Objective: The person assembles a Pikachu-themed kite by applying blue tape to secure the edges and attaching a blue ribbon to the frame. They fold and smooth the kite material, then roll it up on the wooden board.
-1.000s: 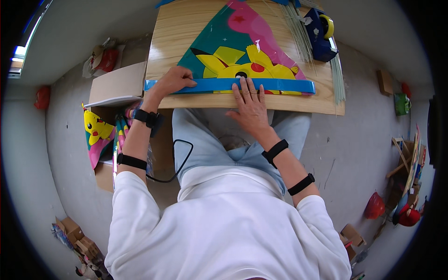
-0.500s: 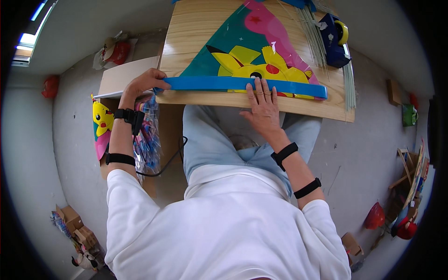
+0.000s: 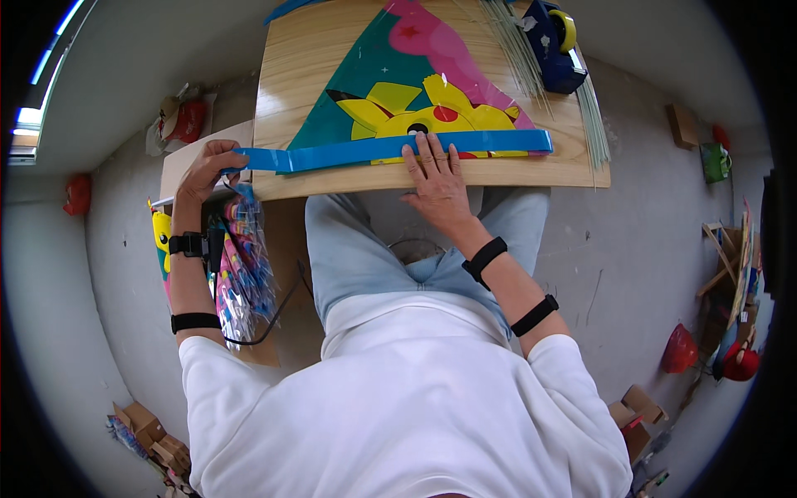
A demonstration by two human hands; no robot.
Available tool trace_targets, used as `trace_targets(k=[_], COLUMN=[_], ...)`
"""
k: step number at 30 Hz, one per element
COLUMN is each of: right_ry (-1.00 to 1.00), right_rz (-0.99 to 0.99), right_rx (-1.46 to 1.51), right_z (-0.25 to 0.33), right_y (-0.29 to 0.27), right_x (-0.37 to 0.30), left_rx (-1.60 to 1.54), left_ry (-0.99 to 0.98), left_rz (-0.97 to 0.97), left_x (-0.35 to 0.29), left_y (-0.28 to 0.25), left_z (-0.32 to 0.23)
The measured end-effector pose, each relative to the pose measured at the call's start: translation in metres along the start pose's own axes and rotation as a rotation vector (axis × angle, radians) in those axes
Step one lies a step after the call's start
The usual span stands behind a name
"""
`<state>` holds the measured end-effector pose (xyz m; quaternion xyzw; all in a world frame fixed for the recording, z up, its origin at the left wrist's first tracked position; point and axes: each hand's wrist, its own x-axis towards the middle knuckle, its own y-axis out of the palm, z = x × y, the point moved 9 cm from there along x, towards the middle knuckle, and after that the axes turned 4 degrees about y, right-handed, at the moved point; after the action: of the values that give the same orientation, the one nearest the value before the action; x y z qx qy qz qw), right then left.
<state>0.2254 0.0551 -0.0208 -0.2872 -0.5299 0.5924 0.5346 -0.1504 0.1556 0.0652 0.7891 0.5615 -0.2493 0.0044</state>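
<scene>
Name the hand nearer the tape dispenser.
Right. The right hand, on the blue strip, is left of the tape dispenser; the left hand, at the strip's end, is farther left.

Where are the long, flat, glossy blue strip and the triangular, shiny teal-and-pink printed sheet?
Long, flat, glossy blue strip (image 3: 369, 151): head view, on its middle stretch.
Triangular, shiny teal-and-pink printed sheet (image 3: 394, 97): head view, on its yellow printed part.
</scene>
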Motion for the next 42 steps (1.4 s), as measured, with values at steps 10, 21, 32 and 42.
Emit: trace_targets(k=[10,21,32,42], right_ry=[0.012,0.037,0.011,0.010], right_rz=[-0.017,-0.046,-0.117,-0.019], right_rx=[0.004,0.111,0.028,-0.026], right_z=[0.000,-0.005,-0.001,-0.002], right_y=[0.002,0.005,0.000,0.003], right_x=[0.001,-0.002,-0.003,0.001], left_rx=[-0.124,0.775,0.636,0.569], left_ry=[0.003,0.235,0.342,0.479], left_rz=[0.293,0.345,-0.094,-0.316], left_x=[0.096,0.138,0.115,0.087], left_y=[0.243,0.344,0.211,0.231], left_z=[-0.102,-0.124,-0.080,-0.024])
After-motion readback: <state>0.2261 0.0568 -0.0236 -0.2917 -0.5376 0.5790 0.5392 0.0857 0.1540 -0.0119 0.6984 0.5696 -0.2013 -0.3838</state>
